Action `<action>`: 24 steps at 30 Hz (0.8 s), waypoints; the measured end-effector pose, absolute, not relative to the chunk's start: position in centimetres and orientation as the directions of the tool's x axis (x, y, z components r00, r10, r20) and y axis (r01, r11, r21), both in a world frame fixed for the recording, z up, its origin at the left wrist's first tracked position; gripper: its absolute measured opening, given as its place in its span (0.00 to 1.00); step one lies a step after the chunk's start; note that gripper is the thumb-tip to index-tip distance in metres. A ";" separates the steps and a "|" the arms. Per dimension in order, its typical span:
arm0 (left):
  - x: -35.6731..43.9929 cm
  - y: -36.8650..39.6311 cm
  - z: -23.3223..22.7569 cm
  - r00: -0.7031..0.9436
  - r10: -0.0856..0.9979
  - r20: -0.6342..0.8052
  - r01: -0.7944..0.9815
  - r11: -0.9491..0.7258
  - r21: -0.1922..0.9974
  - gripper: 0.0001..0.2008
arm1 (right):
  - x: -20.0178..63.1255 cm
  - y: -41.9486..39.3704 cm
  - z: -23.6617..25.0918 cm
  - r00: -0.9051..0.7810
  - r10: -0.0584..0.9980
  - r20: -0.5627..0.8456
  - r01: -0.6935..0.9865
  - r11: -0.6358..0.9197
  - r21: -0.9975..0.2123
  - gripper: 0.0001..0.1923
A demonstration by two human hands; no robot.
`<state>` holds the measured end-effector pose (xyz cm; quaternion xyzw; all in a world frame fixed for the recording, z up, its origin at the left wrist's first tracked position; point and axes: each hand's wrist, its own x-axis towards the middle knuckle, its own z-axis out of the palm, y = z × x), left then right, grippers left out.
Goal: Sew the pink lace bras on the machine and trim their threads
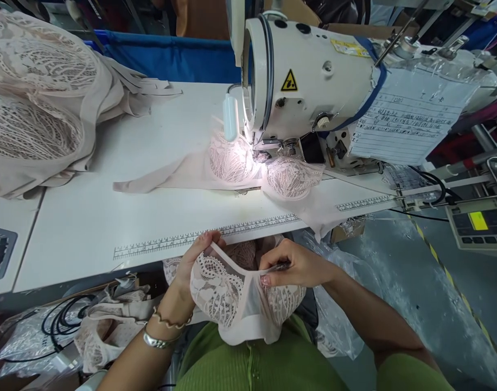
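A pale lace bra (236,298) is held over the lap, just below the surface (110,217) edge. The left hand (195,266) pinches its upper edge at ten o'clock; the right hand (293,266), at two o'clock, grips a thin metal tool (279,266) against it. Another bra (252,165) lies under the sewing machine (309,81) at twelve o'clock.

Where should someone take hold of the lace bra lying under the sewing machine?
Grip the bra by its plain band trailing left, coming from the left front. That strip lies flat on the table, clear of the machine, while the cups sit by the needle.
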<state>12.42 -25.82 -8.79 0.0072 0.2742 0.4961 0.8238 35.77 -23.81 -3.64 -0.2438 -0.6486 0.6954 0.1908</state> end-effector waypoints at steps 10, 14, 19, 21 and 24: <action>12.3 -25.8 -8.8 0.353 0.818 -0.455 -0.802 0.515 0.304 0.17 | 35.8 -23.7 -3.1 -0.812 0.573 -0.110 0.119 -0.023 -0.993 0.22; 12.3 -25.8 -8.7 0.328 0.814 -0.479 -0.794 0.513 0.326 0.18 | 35.9 -23.7 -3.0 -0.827 0.554 -0.090 0.091 -0.026 -0.996 0.14; 12.6 -26.0 -8.5 0.313 0.818 -0.482 -0.795 0.503 0.338 0.18 | 35.8 -23.8 -2.9 -0.820 0.557 -0.134 0.120 -0.062 -0.991 0.08; 12.5 -25.9 -8.4 0.317 0.826 -0.465 -0.776 0.508 0.375 0.18 | 35.8 -23.8 -3.0 -0.818 0.561 -0.125 0.110 -0.062 -0.992 0.08; 11.8 -25.3 -7.8 0.365 0.842 -0.397 -0.678 0.533 0.506 0.20 | 36.0 -23.8 -3.0 -0.815 0.572 -0.097 0.101 -0.024 -0.995 0.12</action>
